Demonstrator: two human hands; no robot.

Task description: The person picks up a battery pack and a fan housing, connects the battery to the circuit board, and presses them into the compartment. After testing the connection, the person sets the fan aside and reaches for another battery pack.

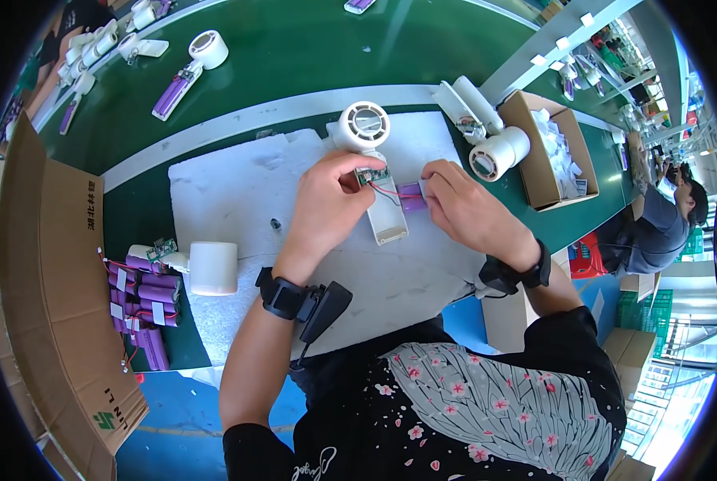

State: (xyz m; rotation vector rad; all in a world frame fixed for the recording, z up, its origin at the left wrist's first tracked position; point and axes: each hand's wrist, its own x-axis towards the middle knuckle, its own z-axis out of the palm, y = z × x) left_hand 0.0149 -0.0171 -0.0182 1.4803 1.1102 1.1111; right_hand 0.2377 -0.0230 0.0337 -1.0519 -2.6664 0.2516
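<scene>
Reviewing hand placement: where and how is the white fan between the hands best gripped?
Probably by the smooth outer wall of its round head, from the far side: that end is broad, cylindrical and free of wires. The handle lies open, its green circuit board and red wire exposed; the left hand is at its left and the right hand at its right.

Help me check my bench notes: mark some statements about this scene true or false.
1. The left hand is at the green circuit board on a white device. True.
2. The right hand is at a blue bottle. False: the right hand is at a purple battery.
3. A red wire shows between the two hands. True.
4. The open box of white pieces stands at the far left. False: the open box stands at the right.
</scene>
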